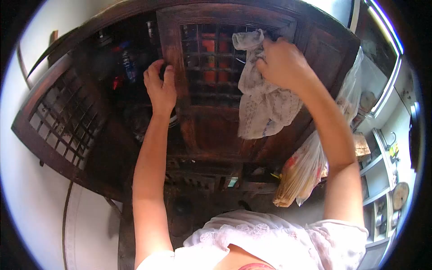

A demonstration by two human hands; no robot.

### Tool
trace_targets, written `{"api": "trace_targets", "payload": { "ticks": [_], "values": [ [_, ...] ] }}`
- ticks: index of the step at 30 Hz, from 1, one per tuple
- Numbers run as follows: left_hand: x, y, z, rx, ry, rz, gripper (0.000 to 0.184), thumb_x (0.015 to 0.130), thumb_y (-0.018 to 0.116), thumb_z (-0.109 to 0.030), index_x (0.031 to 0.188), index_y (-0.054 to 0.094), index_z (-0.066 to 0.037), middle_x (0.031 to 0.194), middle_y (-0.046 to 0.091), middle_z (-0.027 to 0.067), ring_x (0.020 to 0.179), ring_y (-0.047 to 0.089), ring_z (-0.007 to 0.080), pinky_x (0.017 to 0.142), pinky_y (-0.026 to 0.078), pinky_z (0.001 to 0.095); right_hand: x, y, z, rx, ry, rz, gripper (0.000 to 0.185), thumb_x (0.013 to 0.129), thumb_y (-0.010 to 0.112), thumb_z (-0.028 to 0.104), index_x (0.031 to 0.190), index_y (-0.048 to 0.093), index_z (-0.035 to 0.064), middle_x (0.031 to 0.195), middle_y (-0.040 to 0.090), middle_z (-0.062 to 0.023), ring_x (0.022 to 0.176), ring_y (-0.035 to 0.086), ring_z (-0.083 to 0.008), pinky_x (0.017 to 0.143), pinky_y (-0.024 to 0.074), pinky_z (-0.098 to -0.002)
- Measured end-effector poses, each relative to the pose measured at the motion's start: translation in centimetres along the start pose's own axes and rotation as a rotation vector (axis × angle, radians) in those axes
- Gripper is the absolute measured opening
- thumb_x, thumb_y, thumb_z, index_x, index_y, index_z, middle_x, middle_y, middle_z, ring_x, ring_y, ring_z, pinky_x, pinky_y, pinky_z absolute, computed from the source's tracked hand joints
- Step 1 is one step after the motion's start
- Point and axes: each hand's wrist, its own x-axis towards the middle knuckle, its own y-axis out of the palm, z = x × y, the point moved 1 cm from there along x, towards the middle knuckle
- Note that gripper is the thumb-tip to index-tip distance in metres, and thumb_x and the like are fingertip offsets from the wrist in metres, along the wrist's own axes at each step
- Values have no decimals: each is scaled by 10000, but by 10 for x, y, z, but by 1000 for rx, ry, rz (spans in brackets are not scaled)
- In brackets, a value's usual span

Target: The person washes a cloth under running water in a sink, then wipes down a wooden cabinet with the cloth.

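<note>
A dark wooden cabinet door (209, 130) with a lattice panel fills the middle of the head view. My left hand (161, 90) is at this door's left edge, with fingers curled and the thumb against the frame. Higher up on the right, my right hand (288, 63) grips a greyish-white, stained rag (265, 108). The rag hangs down in front of the lattice and the lower wooden panel. My right fingertips are partly hidden behind the hand and the cloth.
Another lattice door (63, 117) stands swung out on the left, beside the dark cabinet interior with blurred items. Clear plastic bags (303, 166) hang at the cabinet's right side, one with yellowish sticks. Farther right is a shelf (378, 198) with pots.
</note>
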Motion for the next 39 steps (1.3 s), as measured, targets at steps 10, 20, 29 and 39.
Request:
{"api": "trace_targets", "payload": {
  "ticks": [10,20,29,39],
  "values": [
    [31,29,4,-356,-196,126,569,924,343,-483,1083,521,34,966,570,162,891,533,246,787,408,341,0,-2,-12,593,171,137,522,819,497,228,1195,418,-125,1090,509,-330,1039,524,-380,866,419,-366],
    [29,34,9,-191,-138,64,541,916,389,-471,1011,552,36,857,596,155,775,566,255,719,437,334,-27,22,14,777,146,-270,459,798,514,138,1192,411,-73,784,610,-249,696,598,-383,643,478,-410],
    [-38,-52,-84,-389,-125,28,462,885,495,-434,1008,487,12,835,588,111,754,555,161,684,440,289,-38,-2,42,274,48,-300,205,794,507,118,868,514,-73,763,590,-235,633,602,-380,591,496,-411],
    [-97,-77,-177,-316,0,77,383,903,506,-351,1105,408,-41,943,475,35,813,446,102,739,382,240,-80,-18,22,761,-148,-607,320,746,516,96,1022,535,-65,930,578,-266,826,585,-388,721,477,-414]
  ]
}}
